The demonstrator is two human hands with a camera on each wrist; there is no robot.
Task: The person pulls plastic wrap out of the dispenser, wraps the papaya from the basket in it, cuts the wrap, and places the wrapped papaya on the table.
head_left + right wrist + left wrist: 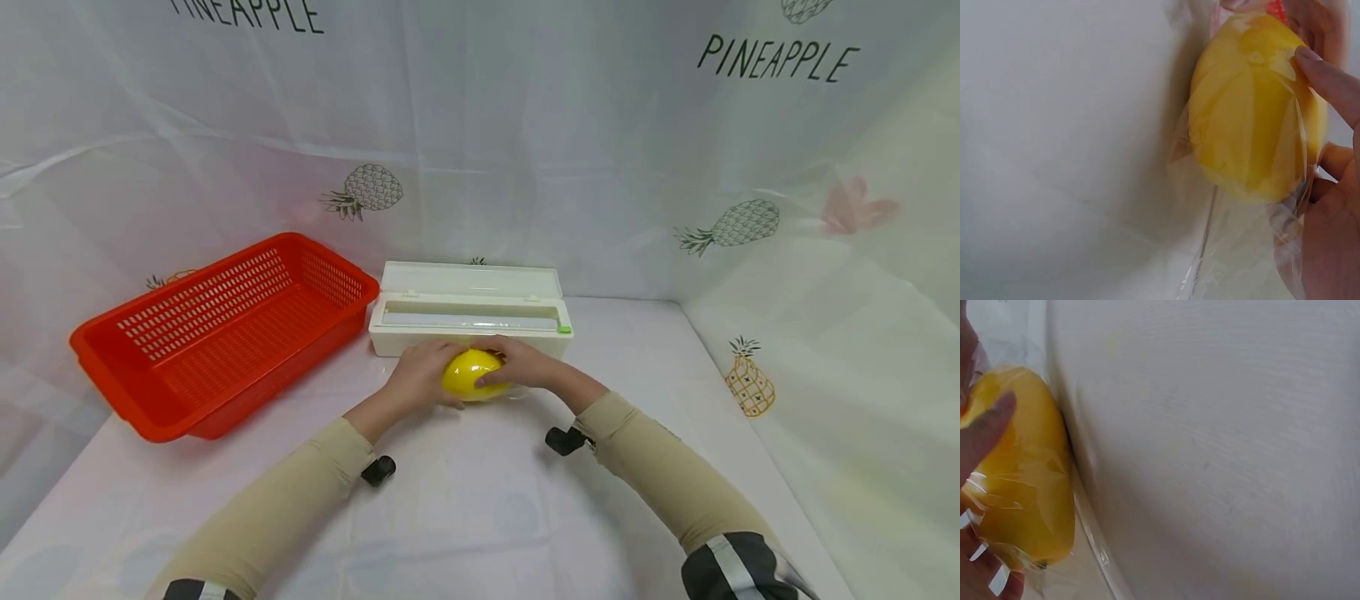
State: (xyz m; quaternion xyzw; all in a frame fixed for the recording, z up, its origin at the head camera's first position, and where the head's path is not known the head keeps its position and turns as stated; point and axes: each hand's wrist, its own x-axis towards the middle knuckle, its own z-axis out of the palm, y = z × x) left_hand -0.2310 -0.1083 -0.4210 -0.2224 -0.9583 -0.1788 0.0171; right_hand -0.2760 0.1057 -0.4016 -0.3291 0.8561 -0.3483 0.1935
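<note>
A smooth yellow fruit [471,374], its exact kind unclear, is wrapped in clear cling film that clings in folds and trails loose in both wrist views. My left hand [422,372] holds its left side, with the thumb [990,428] lying over the film and fingers curled beneath. From the right, my right hand [522,364] grips the fruit, its thumb [1321,69] pressing on top and other fingers tucked round the side. Directly behind stands a white cling film dispenser [471,342], lid raised, with a roll [471,320] inside and a small green piece at its right end.
To the left sits a red perforated plastic basket [225,333]. A white sheet [465,500] covers the table, and pineapple-printed curtains [487,167] rise at the back and right. Each wrist carries a small black camera [378,471].
</note>
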